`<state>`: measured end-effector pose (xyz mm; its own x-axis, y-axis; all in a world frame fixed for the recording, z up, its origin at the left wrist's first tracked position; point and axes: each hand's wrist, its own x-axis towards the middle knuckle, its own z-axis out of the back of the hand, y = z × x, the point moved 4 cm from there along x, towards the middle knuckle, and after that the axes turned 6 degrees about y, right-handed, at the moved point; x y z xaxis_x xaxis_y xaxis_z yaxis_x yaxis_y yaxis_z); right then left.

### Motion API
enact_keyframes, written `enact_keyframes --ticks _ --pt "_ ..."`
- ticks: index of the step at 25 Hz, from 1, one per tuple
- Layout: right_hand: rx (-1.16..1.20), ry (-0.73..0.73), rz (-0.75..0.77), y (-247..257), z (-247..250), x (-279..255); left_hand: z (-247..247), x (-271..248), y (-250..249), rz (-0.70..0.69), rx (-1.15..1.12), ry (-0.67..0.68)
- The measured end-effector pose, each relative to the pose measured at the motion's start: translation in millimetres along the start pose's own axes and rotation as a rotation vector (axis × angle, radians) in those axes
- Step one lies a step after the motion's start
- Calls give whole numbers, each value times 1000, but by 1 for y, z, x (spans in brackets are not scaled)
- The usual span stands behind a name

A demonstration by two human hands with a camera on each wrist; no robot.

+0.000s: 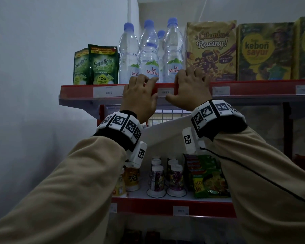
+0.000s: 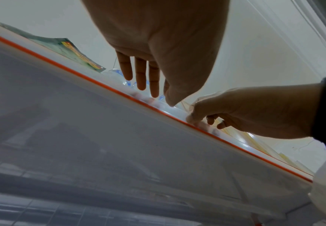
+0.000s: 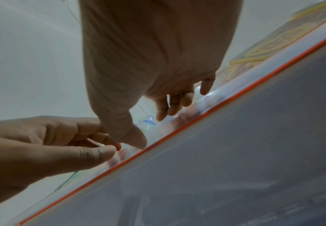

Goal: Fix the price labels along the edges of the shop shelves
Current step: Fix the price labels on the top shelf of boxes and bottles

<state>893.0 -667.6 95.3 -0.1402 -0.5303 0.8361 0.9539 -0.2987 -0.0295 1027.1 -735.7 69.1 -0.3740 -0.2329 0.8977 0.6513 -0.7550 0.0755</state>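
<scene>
Hands are both up at the front edge of the top shelf [image 1: 253, 85]: the left hand [image 1: 139, 95] and right hand [image 1: 190, 85] curl over the red strip on each side of the middle price label [image 1: 165, 92], which reads upside down. Other labels look upside down too, so much work seems left. Water bottles [image 1: 149, 59] stand behind, by a pale wall [image 1: 33, 67].

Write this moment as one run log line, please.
step: fixing price label | place: red top shelf edge | left hand: fingers curled over edge | right hand: fingers curled over edge | label: between hands
</scene>
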Motion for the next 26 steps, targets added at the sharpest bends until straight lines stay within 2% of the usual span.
enact_keyframes --ticks 6,12,18,23,26 --pt "8 36 40 1 2 1 2 11 4 -15 -30 5" --pt "108 35 214 9 9 2 3 19 4 -14 -55 30" --pt "57 25 181 23 11 6 2 21 7 -20 -110 32" --pt "17 149 129 25 10 15 3 18 7 -43 -125 10" --pt "207 199 85 21 13 22 4 17 8 -34 -155 -3"
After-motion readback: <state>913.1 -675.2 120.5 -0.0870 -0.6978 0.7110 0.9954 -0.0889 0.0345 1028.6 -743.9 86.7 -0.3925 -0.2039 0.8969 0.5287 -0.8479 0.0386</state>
